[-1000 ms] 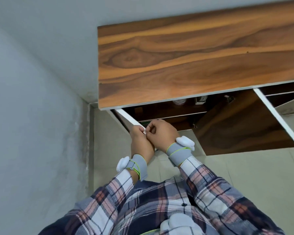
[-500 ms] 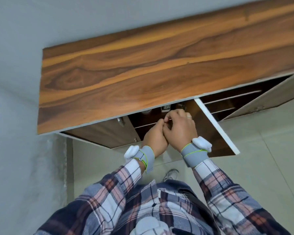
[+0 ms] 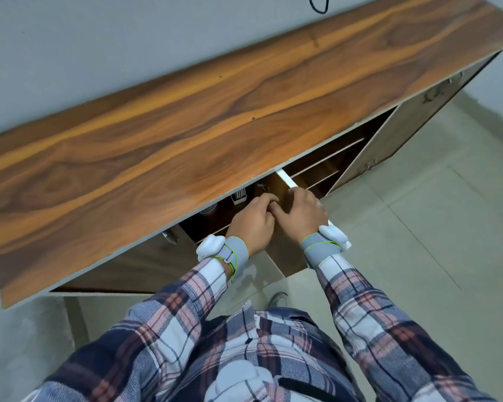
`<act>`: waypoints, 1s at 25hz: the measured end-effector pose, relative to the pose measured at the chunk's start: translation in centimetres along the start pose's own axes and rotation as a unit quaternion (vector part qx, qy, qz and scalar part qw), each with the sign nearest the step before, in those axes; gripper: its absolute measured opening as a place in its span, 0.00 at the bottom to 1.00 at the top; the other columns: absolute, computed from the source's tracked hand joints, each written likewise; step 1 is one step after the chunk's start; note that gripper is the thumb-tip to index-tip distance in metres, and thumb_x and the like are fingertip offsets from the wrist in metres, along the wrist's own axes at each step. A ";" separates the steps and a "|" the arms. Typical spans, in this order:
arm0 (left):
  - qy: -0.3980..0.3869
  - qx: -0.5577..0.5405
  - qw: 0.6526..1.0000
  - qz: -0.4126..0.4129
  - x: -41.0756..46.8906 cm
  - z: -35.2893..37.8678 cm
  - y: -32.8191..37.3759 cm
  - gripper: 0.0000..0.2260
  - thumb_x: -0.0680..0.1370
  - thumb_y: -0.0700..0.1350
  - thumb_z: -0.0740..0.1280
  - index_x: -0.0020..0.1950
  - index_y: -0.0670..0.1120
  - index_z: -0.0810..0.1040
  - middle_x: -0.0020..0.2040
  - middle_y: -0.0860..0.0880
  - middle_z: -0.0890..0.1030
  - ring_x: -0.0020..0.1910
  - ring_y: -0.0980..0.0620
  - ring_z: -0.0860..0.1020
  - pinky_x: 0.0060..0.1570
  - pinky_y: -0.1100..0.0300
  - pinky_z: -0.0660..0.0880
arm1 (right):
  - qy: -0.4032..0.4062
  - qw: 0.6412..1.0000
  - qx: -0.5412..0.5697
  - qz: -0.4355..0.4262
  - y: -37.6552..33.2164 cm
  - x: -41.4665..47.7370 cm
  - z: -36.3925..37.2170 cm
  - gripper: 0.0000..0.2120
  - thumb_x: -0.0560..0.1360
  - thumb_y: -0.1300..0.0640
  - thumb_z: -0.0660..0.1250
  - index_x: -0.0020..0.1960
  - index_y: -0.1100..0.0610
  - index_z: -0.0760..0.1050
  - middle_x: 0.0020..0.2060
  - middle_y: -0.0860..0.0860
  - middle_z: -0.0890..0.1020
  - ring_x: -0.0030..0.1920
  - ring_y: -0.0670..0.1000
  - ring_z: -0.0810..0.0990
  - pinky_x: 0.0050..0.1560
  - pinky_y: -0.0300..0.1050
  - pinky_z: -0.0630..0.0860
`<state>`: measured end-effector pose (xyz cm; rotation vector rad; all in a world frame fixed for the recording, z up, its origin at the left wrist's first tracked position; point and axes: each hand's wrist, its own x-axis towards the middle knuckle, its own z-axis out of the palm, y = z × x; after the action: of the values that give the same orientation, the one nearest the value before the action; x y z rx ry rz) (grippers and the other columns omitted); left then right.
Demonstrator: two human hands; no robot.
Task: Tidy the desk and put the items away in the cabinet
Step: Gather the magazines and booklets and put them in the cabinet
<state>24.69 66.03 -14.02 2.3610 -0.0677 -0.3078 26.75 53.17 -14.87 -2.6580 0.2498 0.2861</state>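
Observation:
The wooden desk top [image 3: 186, 134] runs across the view with the cabinet under it. A cabinet door [image 3: 286, 179] with a white edge stands open in the middle. My right hand [image 3: 302, 213] lies over this door's top edge with its fingers curled round it. My left hand [image 3: 251, 223] is close beside it, touching it, with its fingers curled in against the door's inner face. What those fingers hold is hidden. Inside the cabinet, just under the desk edge, are a white ribbed item [image 3: 238, 197] and a grey round item [image 3: 208, 210].
A second cabinet door [image 3: 389, 140] hangs open at the right, with shelves [image 3: 325, 169] showing behind it. The left door [image 3: 134, 262] is closed and has a metal knob [image 3: 169, 236]. Pale floor tiles [image 3: 418, 256] lie to the right and a grey wall stands at the left.
Both hands moved from the left door's white edge to the middle door. The view swung, so more of the desk top and the right door shows.

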 end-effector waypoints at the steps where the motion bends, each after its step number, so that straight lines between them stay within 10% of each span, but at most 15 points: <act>1: 0.004 -0.009 1.000 0.010 -0.6 -0.7 -0.8 0.16 0.79 0.42 0.57 0.67 0.52 0.71 0.63 0.48 0.76 0.58 0.44 0.76 0.56 0.53 0.72 | 0.000 1.000 0.018 0.009 -0.8 -0.7 0.4 0.28 0.73 0.35 0.63 0.66 0.51 0.68 0.64 0.53 0.74 0.66 0.59 0.71 0.64 0.53 0.67; 9: 0.060 -0.082 0.994 0.048 -3.5 -5.2 -5.0 0.12 0.76 0.44 0.63 0.58 0.52 0.67 0.33 0.51 0.74 0.33 0.51 0.74 0.35 0.53 0.70 | -0.019 0.996 0.086 0.025 -6.7 -5.0 2.5 0.12 0.78 0.48 0.61 0.58 0.53 0.67 0.50 0.55 0.81 0.52 0.61 0.79 0.45 0.48 0.71; 25: 0.197 -0.176 0.961 -0.081 -1.1 -8.1 -3.8 0.04 0.71 0.53 0.61 0.45 0.56 0.72 0.31 0.57 0.73 0.32 0.48 0.73 0.42 0.45 0.76 | -0.045 0.968 0.120 -0.217 -10.4 0.0 -1.0 0.06 0.78 0.49 0.61 0.50 0.49 0.76 0.46 0.48 0.83 0.49 0.56 0.79 0.42 0.46 0.70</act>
<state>25.45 74.38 -10.75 2.0320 0.3440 0.0752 29.17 61.85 -9.64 -2.3723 -0.3069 0.2153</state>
